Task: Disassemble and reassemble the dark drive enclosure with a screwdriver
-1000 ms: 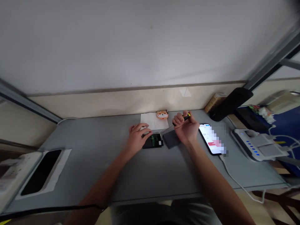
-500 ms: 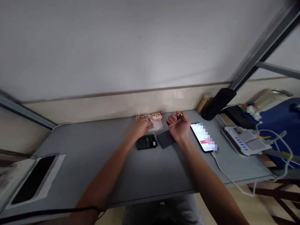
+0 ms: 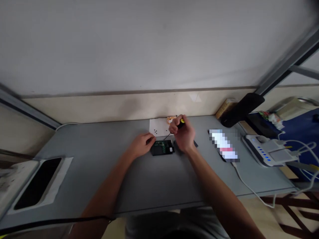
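A small black case with a green circuit board (image 3: 162, 148) in it lies flat on the desk. My left hand (image 3: 142, 145) is at its upper left corner, thumb and fingertips closed together; whatever they pinch is too small to see. My right hand (image 3: 186, 136) is wrapped round a black and yellow screwdriver (image 3: 181, 124), its thin shaft slanting down left to the case's top edge. Under that wrist, a dark flat cover (image 3: 195, 143) is mostly hidden. Behind the case, a white paper (image 3: 161, 124) carries several tiny dark screws (image 3: 156, 131).
An orange animal-face item (image 3: 170, 120) is at the paper's back edge. To the right are a lit phone (image 3: 223, 146) on a cable, a black cylinder (image 3: 243, 109) and a power strip (image 3: 259, 151). A dark phone (image 3: 38, 183) lies far left; a wall rises behind the desk.
My left hand has come off the paper to the case's corner, uncovering the screws. My right hand has brought the screwdriver tip to the case's top edge. The view has shifted slightly.
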A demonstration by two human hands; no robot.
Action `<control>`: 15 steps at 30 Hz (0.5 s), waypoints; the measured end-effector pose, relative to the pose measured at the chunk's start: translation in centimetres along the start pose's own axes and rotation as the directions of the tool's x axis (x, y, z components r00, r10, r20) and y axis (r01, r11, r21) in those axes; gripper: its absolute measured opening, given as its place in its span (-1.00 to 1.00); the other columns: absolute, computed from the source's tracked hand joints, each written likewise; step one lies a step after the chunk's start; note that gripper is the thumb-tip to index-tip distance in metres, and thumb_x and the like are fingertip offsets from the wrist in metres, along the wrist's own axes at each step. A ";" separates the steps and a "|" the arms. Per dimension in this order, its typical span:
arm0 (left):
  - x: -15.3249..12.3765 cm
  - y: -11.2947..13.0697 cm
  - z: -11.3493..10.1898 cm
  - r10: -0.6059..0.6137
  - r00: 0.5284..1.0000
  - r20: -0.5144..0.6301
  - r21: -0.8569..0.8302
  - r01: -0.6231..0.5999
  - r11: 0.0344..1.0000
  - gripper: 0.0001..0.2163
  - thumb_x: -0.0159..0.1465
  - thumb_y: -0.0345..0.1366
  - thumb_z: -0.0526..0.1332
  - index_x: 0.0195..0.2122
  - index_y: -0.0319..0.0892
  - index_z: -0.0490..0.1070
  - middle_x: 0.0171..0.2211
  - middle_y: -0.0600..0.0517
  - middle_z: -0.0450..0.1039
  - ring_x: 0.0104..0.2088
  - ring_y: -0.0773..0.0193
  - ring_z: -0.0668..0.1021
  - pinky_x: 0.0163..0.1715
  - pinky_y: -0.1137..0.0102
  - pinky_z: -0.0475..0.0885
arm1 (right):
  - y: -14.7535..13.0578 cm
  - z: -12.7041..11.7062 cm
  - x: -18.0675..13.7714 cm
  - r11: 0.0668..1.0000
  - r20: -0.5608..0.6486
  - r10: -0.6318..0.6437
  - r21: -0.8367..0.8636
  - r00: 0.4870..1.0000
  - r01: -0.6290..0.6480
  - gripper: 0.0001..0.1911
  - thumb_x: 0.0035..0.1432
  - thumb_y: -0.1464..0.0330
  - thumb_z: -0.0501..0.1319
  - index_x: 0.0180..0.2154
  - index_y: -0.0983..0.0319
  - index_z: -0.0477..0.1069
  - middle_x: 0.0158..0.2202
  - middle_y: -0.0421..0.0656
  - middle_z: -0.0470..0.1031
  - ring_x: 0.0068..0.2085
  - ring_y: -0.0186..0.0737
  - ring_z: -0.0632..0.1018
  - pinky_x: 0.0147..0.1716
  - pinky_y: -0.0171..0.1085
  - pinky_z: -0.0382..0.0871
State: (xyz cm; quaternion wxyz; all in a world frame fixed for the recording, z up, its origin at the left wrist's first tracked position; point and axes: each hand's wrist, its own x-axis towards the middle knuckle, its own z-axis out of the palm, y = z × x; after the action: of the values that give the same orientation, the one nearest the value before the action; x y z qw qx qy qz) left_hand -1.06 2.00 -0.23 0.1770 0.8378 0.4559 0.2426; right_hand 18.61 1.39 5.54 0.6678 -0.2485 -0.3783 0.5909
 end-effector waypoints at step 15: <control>0.1 -0.8 1.1 0.045 0.996 0.073 0.094 -0.052 0.994 -0.65 0.48 -0.17 -0.01 -0.27 -0.10 0.54 -0.35 0.00 0.59 -0.29 0.18 0.60 -0.16 0.28 0.48 | 4.5 1.3 0.3 0.988 -0.006 0.031 -0.153 0.999 -0.032 -0.51 0.27 -0.06 0.16 -0.50 0.14 0.18 -0.61 -0.33 0.09 -0.58 -0.37 0.14 -0.56 -0.28 0.04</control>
State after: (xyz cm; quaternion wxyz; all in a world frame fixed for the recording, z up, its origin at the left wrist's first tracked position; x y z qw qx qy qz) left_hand -0.92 2.44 -1.52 0.1469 0.8642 0.4400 0.1948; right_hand 14.88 2.36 2.89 0.6380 -0.3061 -0.4175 0.5701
